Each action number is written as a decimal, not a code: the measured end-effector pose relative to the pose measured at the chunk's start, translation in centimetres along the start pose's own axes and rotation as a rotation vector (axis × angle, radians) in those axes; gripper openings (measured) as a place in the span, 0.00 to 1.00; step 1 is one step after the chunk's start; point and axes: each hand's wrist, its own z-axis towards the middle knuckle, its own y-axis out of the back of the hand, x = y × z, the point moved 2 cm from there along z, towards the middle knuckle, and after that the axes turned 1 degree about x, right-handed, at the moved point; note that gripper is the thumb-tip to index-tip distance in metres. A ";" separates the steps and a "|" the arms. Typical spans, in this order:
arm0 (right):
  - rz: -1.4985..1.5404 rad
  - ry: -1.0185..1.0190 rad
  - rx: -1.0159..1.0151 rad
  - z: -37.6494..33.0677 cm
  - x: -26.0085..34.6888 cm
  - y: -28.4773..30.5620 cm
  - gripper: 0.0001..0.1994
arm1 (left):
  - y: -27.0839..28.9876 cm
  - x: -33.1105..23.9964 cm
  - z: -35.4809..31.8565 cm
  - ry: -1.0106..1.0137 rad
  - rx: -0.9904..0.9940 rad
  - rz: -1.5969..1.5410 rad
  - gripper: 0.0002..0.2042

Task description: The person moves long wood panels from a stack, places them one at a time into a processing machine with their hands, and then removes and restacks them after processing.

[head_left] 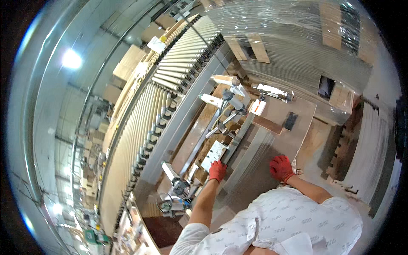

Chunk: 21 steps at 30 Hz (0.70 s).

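Both of my hands wear red gloves. My left hand is at the near end of a long grey strip, beside a white plate on the machine. Its fingers are bent over the strip's end; their tips are partly hidden. To the right, my right hand lies on the brown tabletop near its right edge, fingers apart and nothing seen in them. Between the hands, several thin grey strips lie side by side, slanting away from me.
Clamps and a grey cylinder stand beyond my left hand; another cylinder is nearer. A roller conveyor runs along the left. A brown block and dark pad lie farther back. A film-wrapped stack stands behind.
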 end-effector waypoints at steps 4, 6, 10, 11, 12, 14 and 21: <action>-0.379 0.096 0.037 0.6 2.6 1.3 0.11 | -1.4 3.3 -0.5 -0.201 -0.104 -0.043 0.28; -0.502 0.103 0.093 1.2 3.6 2.2 0.11 | -1.9 2.4 0.0 -0.068 -0.047 -0.070 0.27; -0.531 0.163 0.081 0.2 2.1 2.4 0.11 | -2.6 1.7 0.3 -0.023 -0.029 -0.095 0.24; -0.541 0.181 0.063 0.1 1.7 2.8 0.11 | -2.5 0.9 0.9 -0.029 -0.028 -0.096 0.24; -0.545 0.164 0.055 -0.2 1.3 3.1 0.11 | -2.6 0.0 1.3 -0.046 -0.026 -0.112 0.23; -0.471 0.181 0.051 0.6 3.5 2.3 0.12 | -5.1 5.1 -0.6 -0.143 -0.218 0.027 0.23; -0.495 0.183 0.047 0.8 3.3 2.4 0.12 | -6.4 6.9 0.1 -0.375 -0.188 0.003 0.22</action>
